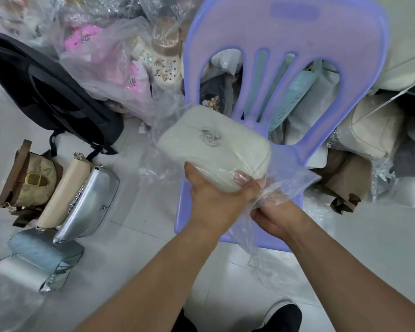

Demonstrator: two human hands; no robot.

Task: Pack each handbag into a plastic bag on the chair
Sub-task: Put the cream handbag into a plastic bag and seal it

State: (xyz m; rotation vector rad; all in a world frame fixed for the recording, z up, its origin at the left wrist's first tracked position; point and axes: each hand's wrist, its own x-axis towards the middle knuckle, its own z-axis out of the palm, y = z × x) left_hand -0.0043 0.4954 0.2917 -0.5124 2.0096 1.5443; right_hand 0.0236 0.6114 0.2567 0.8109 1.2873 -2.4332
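One purple chair, one white handbag in plastic, five handbags on floor, one black backpack

At your far left a black backpack lies on the pale tiled floor, its straps trailing toward you. Just beyond it you have a heap of clear wrapping holding pink clogs; what else is in the heap you cannot tell through the film. Right of those, beige clogs with small charms on the uppers stand stacked and wrapped, touching the pink pile. Farther right you can see a teal paper packet standing tilted among white pouches. Near it, low on your right, a crumpled brown paper bag rests on the floor.
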